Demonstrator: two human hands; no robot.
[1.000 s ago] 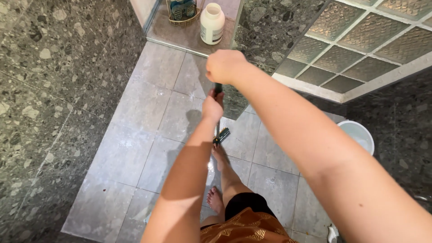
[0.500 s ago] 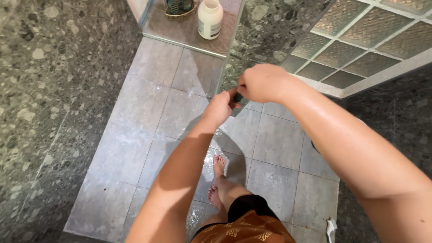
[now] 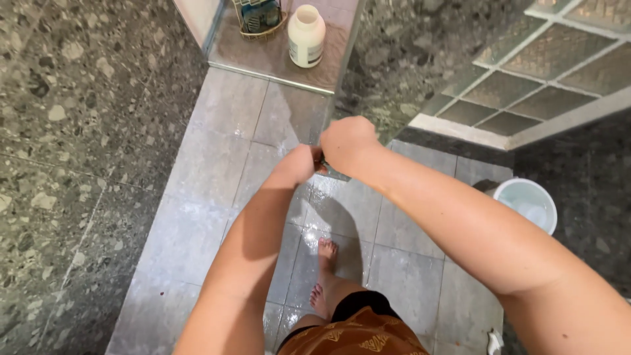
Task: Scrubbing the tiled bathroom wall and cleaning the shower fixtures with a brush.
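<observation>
Near the centre of the frame, both hands meet on a dark handle [image 3: 322, 160], of which only a sliver shows between them. The right hand [image 3: 346, 143] sits on top in a closed fist, its fingers curled tight round the handle's upper end. The left hand [image 3: 301, 163] is just beside and slightly lower, touching the same handle; its fingers are turned away from the camera, so I cannot tell how firmly they wrap it. The rest of the tool is hidden under the arms.

Below, the grey floor tiles [image 3: 217, 164] are wet and streaked with white suds, and 2 bare feet [image 3: 323, 273] stand on them at lower centre. This looks like the scrubbing step of floor cleaning, partway through. The next stroke would call for steady downward pressure and sure footing on slick tile.

At upper centre a white bottle [image 3: 307, 35] stands on a ledge beside a wire basket [image 3: 261, 16]. A pale bucket [image 3: 526, 204] sits at the right, against the dark speckled wall.
</observation>
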